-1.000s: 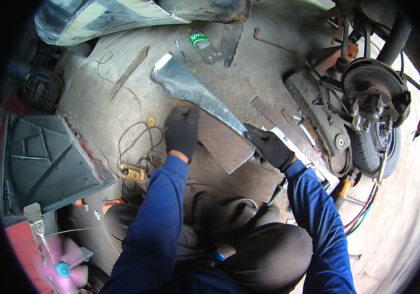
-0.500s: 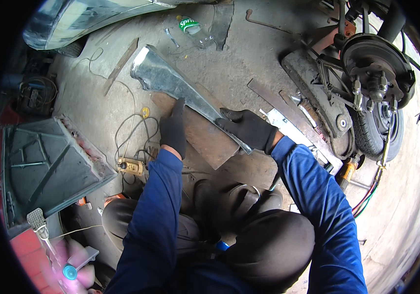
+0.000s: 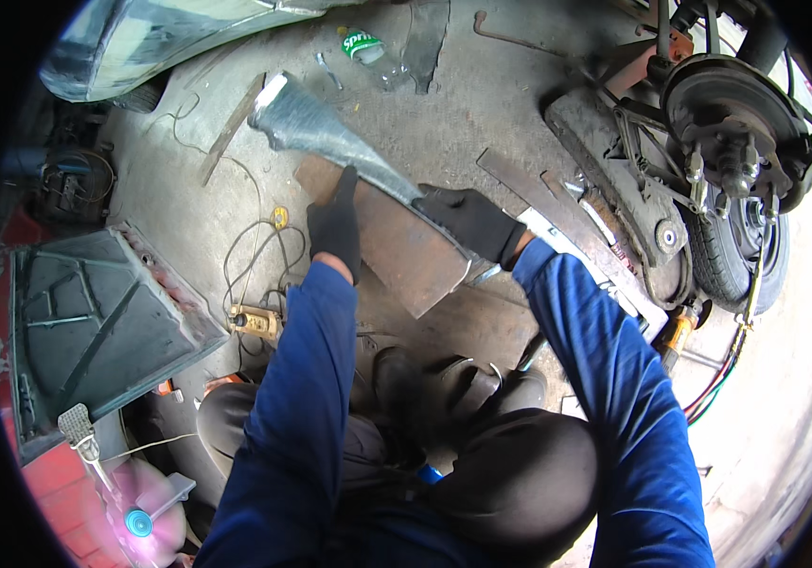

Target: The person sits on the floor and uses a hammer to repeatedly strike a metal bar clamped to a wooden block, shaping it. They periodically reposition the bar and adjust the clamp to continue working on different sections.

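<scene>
My left hand (image 3: 335, 218), in a black glove, is closed on the near left edge of a rusty flat steel plate (image 3: 406, 260). A long tapered grey metal panel (image 3: 326, 128) with a pale upper tip lies along the plate's far edge, reaching up to the left. My right hand (image 3: 467, 222), also gloved, grips the panel's narrow end along the plate's right side; its fingertips are partly hidden. Whether the panel and plate are joined, I cannot tell.
A plastic bottle (image 3: 378, 62), loose steel strips (image 3: 501, 175), a cable tangle, a power strip (image 3: 255, 322), a dark panel (image 3: 103, 331) at left, a spinning pink fan (image 3: 139, 521), a brake hub (image 3: 718, 114) with tyre at right and a car body (image 3: 141, 38) at top surround me.
Both hands, the plate and the panel have moved up and left in the picture. My right hand has shifted its hold higher along the panel's narrow part.
</scene>
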`<state>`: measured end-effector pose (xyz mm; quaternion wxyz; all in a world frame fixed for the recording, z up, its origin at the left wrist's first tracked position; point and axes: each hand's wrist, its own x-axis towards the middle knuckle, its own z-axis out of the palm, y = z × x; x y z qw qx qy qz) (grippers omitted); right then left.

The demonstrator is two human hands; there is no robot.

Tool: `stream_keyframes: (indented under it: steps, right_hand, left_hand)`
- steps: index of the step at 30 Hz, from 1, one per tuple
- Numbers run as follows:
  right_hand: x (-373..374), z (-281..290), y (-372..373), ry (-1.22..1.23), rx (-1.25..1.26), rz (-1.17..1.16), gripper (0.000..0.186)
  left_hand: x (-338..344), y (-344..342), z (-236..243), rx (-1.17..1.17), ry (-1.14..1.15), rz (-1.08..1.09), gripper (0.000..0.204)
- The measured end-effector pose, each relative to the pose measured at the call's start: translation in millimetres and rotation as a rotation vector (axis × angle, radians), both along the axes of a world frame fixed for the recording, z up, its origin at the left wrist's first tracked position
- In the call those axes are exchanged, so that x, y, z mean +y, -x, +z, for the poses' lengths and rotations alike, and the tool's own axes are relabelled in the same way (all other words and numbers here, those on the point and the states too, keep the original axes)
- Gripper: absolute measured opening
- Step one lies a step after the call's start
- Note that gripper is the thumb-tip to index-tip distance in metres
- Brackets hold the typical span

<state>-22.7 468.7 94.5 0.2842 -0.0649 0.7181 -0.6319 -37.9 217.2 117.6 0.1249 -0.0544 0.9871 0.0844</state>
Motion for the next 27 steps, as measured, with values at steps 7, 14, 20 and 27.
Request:
stream_keyframes:
  steps: [7, 14, 20, 27]
  right_hand:
    - [-9.4, -21.4, -0.4, 0.028, 0.168, -0.088, 0.056]
    - [4.4, -26.5, -4.5, -0.014, 0.030, -0.148, 0.056]
    - [56.0, -32.9, -76.3, 0.074, -0.049, -0.341, 0.062]
    - [101.2, -30.9, -221.1, -0.172, -0.410, -0.482, 0.051]
  left_hand:
    - [19.1, 15.9, -0.3, 0.579, -0.298, -0.054, 0.080]
    - [45.5, 34.3, -5.5, 0.299, -0.130, -0.167, 0.051]
    - [47.6, 33.2, 1.5, 0.348, -0.138, -0.180, 0.043]
    - [49.4, 34.9, 7.2, 0.261, -0.138, -0.147, 0.055]
